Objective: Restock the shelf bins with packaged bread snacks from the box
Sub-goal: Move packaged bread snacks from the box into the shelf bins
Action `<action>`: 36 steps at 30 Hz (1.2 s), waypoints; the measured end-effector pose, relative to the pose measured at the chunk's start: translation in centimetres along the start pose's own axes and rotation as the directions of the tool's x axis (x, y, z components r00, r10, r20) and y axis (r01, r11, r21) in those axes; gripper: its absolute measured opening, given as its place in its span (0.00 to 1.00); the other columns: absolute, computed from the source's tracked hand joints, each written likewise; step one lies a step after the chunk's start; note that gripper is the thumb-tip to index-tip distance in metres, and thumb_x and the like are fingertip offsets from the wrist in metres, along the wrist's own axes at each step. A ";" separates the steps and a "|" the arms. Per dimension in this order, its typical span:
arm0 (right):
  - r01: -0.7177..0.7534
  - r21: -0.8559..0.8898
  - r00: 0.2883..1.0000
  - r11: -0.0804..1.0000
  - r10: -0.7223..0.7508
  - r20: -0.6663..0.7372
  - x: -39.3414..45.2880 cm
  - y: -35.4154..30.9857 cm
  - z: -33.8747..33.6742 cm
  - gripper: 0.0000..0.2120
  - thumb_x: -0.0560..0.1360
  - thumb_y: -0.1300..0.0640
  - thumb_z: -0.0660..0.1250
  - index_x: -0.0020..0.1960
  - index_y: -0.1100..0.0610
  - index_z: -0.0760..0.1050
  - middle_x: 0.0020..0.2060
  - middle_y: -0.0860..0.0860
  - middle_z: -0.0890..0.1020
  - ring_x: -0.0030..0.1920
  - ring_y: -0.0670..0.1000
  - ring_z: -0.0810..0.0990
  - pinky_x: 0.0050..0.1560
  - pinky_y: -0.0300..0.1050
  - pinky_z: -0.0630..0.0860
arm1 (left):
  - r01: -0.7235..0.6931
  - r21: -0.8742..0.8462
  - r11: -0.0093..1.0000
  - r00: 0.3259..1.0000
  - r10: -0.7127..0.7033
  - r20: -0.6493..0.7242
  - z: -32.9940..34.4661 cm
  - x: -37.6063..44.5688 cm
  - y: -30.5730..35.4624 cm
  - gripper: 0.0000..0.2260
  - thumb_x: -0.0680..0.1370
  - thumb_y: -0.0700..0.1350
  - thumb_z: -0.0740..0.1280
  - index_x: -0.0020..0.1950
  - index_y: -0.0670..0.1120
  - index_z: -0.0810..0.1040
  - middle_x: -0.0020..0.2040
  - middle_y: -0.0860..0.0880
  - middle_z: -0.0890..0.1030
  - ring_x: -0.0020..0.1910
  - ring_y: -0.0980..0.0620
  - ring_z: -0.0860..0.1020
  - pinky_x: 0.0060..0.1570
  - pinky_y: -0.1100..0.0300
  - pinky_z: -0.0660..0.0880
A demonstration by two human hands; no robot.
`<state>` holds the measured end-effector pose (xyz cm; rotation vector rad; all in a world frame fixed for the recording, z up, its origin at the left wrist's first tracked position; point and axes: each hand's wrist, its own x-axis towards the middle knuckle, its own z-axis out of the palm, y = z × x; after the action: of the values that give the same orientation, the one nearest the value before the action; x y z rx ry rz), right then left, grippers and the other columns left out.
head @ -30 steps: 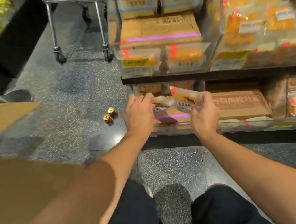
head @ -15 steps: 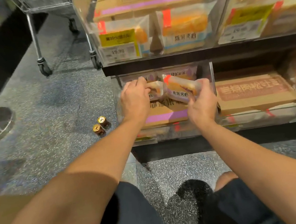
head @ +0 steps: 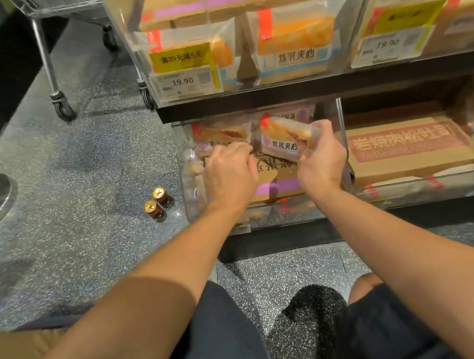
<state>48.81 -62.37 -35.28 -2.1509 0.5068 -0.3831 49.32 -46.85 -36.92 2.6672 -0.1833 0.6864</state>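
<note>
My right hand (head: 320, 157) grips a purple-labelled bread snack packet (head: 283, 138), tilted, inside the clear lower shelf bin (head: 272, 215). My left hand (head: 228, 173) reaches into the same bin with curled fingers at the lower edge of another purple-labelled packet (head: 218, 137) standing at the bin's back; whether it grips the packet is hidden. Under both hands lies a cardboard box with a purple stripe (head: 276, 185).
The upper bin (head: 239, 40) holds orange-labelled packets and a cardboard box. To the right a box with red lettering (head: 405, 143) fills the neighbouring bin. Two small cans (head: 157, 202) stand on the floor at left, near a cart's wheels (head: 63, 107). A cardboard flap (head: 6, 355) shows bottom left.
The view has dropped and closed in on the lower bin. Both hands pushed the packets deeper into it, the right packet now standing more upright.
</note>
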 end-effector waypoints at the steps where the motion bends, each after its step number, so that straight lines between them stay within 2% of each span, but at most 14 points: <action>1: -0.006 0.016 1.000 1.000 0.006 0.004 0.1 -0.1 0.1 0.16 0.77 0.65 0.66 0.60 0.51 0.70 0.53 0.51 0.81 0.55 0.53 0.80 0.55 0.50 0.80 | 0.077 -0.023 0.997 0.995 -0.075 0.073 0.1 0.1 0.2 0.13 0.77 0.45 0.69 0.61 0.49 0.82 0.57 0.52 0.83 0.56 0.48 0.79 0.55 0.50 0.77; 5: -0.008 0.083 1.000 0.997 0.007 0.008 0.1 -0.3 0.0 0.18 0.77 0.68 0.65 0.61 0.50 0.71 0.54 0.51 0.80 0.55 0.51 0.78 0.56 0.47 0.78 | 0.224 -0.008 0.975 0.955 -0.218 0.200 0.5 1.0 -0.5 0.24 0.78 0.48 0.67 0.74 0.50 0.69 0.69 0.49 0.75 0.67 0.46 0.72 0.67 0.51 0.68; 10: -0.076 0.169 0.997 0.983 0.074 0.018 0.4 -0.1 0.0 0.17 0.77 0.68 0.64 0.59 0.49 0.69 0.54 0.50 0.79 0.55 0.50 0.78 0.57 0.50 0.80 | 0.348 -0.066 0.935 0.931 -0.336 0.143 0.1 1.8 -1.1 0.25 0.78 0.47 0.68 0.73 0.50 0.66 0.63 0.48 0.77 0.62 0.45 0.72 0.62 0.48 0.72; 13: -0.097 0.184 0.995 0.978 0.089 0.052 1.1 -0.2 -0.1 0.19 0.76 0.71 0.61 0.60 0.51 0.70 0.54 0.51 0.79 0.54 0.50 0.78 0.47 0.38 0.79 | 0.424 -0.069 0.903 0.903 -0.416 0.111 -0.1 2.2 -1.5 0.26 0.78 0.48 0.68 0.74 0.47 0.65 0.65 0.46 0.76 0.65 0.44 0.71 0.64 0.48 0.71; 15: -0.108 0.175 0.992 0.979 0.094 0.085 1.6 -0.3 0.0 0.21 0.75 0.72 0.60 0.61 0.52 0.69 0.53 0.50 0.78 0.52 0.49 0.77 0.34 0.28 0.70 | 0.431 -0.071 0.900 0.899 -0.421 0.122 -0.2 2.2 -1.2 0.26 0.78 0.47 0.68 0.74 0.46 0.65 0.66 0.47 0.75 0.65 0.45 0.72 0.65 0.50 0.71; 18: -0.111 0.092 0.989 0.990 0.101 0.110 2.3 -0.4 0.2 0.19 0.77 0.71 0.60 0.63 0.53 0.68 0.51 0.51 0.77 0.48 0.50 0.76 0.29 0.31 0.64 | 0.441 -0.241 0.865 0.897 -0.435 0.080 0.1 1.6 0.4 0.19 0.76 0.42 0.69 0.66 0.51 0.70 0.58 0.52 0.77 0.54 0.51 0.78 0.54 0.59 0.75; 20: -0.096 0.033 0.992 0.995 0.093 0.089 2.7 -0.6 0.4 0.18 0.78 0.69 0.61 0.64 0.53 0.68 0.51 0.51 0.78 0.50 0.51 0.76 0.34 0.33 0.68 | 0.439 -0.332 0.835 0.898 -0.414 0.147 0.9 1.3 1.7 0.15 0.76 0.41 0.70 0.59 0.55 0.73 0.55 0.54 0.78 0.48 0.54 0.80 0.49 0.59 0.77; 22: -0.034 -0.045 0.998 0.998 0.036 0.041 3.1 -0.9 0.6 0.17 0.78 0.68 0.63 0.63 0.54 0.69 0.52 0.52 0.79 0.53 0.53 0.78 0.45 0.41 0.73 | 0.477 -0.376 0.794 0.875 -0.390 0.287 1.5 1.4 2.6 0.17 0.77 0.43 0.70 0.62 0.59 0.74 0.58 0.55 0.78 0.49 0.56 0.80 0.51 0.54 0.80; 24: 0.030 -0.086 0.999 0.996 -0.031 -0.008 3.5 -1.0 1.1 0.14 0.77 0.68 0.65 0.60 0.56 0.72 0.54 0.54 0.81 0.55 0.54 0.78 0.52 0.46 0.74 | 0.513 -0.390 0.765 0.847 -0.376 0.376 1.8 1.9 2.9 0.20 0.78 0.44 0.70 0.67 0.59 0.73 0.62 0.55 0.76 0.52 0.57 0.79 0.51 0.57 0.78; 27: 0.062 -0.099 0.995 0.993 -0.070 -0.075 4.1 -1.0 1.8 0.09 0.77 0.67 0.66 0.55 0.58 0.73 0.52 0.55 0.81 0.54 0.56 0.79 0.53 0.49 0.75 | 0.543 -0.380 0.749 0.821 -0.377 0.429 1.8 2.1 2.9 0.19 0.78 0.46 0.70 0.67 0.59 0.72 0.55 0.58 0.75 0.50 0.57 0.79 0.42 0.65 0.70; 29: 0.058 -0.117 0.994 0.991 -0.068 -0.083 4.2 -0.9 2.2 0.08 0.77 0.64 0.68 0.55 0.59 0.73 0.51 0.56 0.81 0.54 0.57 0.80 0.52 0.51 0.77 | 0.568 -0.409 0.714 0.805 -0.378 0.458 1.8 2.2 2.8 0.18 0.78 0.45 0.70 0.66 0.58 0.72 0.56 0.57 0.77 0.48 0.57 0.78 0.44 0.63 0.71; 32: 0.027 -0.096 0.997 0.995 -0.033 -0.063 3.4 -0.7 2.6 0.20 0.78 0.59 0.70 0.67 0.58 0.69 0.61 0.57 0.79 0.62 0.58 0.78 0.61 0.51 0.75 | 0.597 -0.424 0.681 0.788 -0.401 0.467 1.9 2.5 2.8 0.19 0.78 0.43 0.69 0.67 0.57 0.73 0.65 0.54 0.78 0.48 0.60 0.77 0.50 0.62 0.72; 34: 0.035 -0.078 0.999 0.996 -0.038 -0.036 2.3 -0.6 2.3 0.34 0.78 0.58 0.70 0.79 0.58 0.57 0.73 0.56 0.72 0.70 0.56 0.72 0.70 0.47 0.68 | 0.610 -0.442 0.658 0.780 -0.402 0.478 2.0 2.4 2.8 0.22 0.78 0.42 0.69 0.71 0.54 0.72 0.67 0.52 0.77 0.56 0.57 0.78 0.55 0.62 0.73; 36: 0.089 -0.063 0.995 0.994 -0.091 -0.029 1.1 -0.5 1.6 0.39 0.78 0.61 0.69 0.81 0.57 0.51 0.78 0.54 0.64 0.74 0.54 0.67 0.72 0.43 0.62 | 0.614 -0.431 0.661 0.776 -0.406 0.483 2.1 2.0 2.9 0.24 0.78 0.43 0.68 0.74 0.51 0.70 0.68 0.53 0.76 0.61 0.57 0.77 0.57 0.63 0.72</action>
<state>50.59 -61.56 -35.70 -2.2359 0.4456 -0.4571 51.30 -50.41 -36.67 2.0565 0.2563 -0.0518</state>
